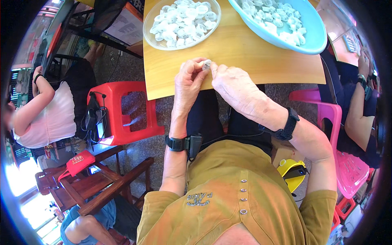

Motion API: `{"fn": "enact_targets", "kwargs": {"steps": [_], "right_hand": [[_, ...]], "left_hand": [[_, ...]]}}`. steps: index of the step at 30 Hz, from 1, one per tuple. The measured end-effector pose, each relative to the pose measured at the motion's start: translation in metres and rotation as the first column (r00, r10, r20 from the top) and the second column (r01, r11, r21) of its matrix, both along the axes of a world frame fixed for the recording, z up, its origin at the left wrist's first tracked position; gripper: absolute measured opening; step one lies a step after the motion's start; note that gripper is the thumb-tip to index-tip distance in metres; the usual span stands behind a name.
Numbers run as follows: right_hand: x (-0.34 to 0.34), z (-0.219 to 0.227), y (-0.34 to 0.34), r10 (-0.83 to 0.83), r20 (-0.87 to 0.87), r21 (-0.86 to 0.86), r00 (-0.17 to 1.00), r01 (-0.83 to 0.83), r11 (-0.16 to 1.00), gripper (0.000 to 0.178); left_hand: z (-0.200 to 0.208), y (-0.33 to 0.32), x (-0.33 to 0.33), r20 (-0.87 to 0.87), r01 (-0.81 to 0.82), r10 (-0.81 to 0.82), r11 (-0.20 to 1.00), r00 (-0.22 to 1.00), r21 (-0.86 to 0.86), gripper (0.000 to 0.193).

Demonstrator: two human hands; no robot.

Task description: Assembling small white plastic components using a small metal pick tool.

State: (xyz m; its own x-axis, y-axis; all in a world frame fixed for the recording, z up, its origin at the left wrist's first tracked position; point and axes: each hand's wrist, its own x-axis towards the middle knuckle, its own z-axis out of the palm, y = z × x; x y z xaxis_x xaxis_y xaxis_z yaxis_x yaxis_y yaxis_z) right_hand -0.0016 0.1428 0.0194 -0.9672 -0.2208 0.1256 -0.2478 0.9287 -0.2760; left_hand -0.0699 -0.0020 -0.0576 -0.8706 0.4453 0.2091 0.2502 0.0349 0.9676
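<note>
Over the near part of the wooden table point(163, 73), my two hands meet at one small clear-white plastic piece point(207, 64). My left hand point(190, 75) pinches it between thumb and fingers. From the other side, the fingertips of my right hand point(228, 77) are closed on it too, and they hide part of its shape. Beyond my hands stands a clear round bowl point(157, 46) heaped with similar translucent white pieces point(183, 22). To its right a light-blue basin point(281, 47) holds more such pieces point(281, 18).
A red plastic stool point(122, 87) stands left of the table, with a black bag and cables on it. At the right is a pink chair point(337, 122) with a seated person. Other people sit at the left, near a wooden chair point(102, 175) with a red pouch point(80, 162).
</note>
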Motion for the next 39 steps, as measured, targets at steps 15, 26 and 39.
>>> {"fn": "enact_targets", "kwargs": {"steps": [15, 26, 39], "right_hand": [[-0.001, 0.008, 0.001, 0.047, 0.06, 0.024, 0.997, -0.048, 0.999, 0.017], [0.002, 0.003, -0.002, 0.019, -0.001, 0.087, 1.0, -0.019, 0.996, 0.016], [0.002, -0.003, 0.025, 0.041, 0.017, -0.032, 0.999, -0.041, 0.999, 0.016]], "left_hand": [[-0.002, 0.001, 0.001, -0.018, -0.012, 0.012, 1.0, 1.0, 0.014, 0.014], [0.001, 0.004, 0.002, 0.07, -0.059, 0.051, 0.991, 0.996, 0.123, 0.01], [0.002, 0.0, 0.002, 0.038, -0.024, 0.023, 0.999, 0.999, 0.03, 0.014]]}}
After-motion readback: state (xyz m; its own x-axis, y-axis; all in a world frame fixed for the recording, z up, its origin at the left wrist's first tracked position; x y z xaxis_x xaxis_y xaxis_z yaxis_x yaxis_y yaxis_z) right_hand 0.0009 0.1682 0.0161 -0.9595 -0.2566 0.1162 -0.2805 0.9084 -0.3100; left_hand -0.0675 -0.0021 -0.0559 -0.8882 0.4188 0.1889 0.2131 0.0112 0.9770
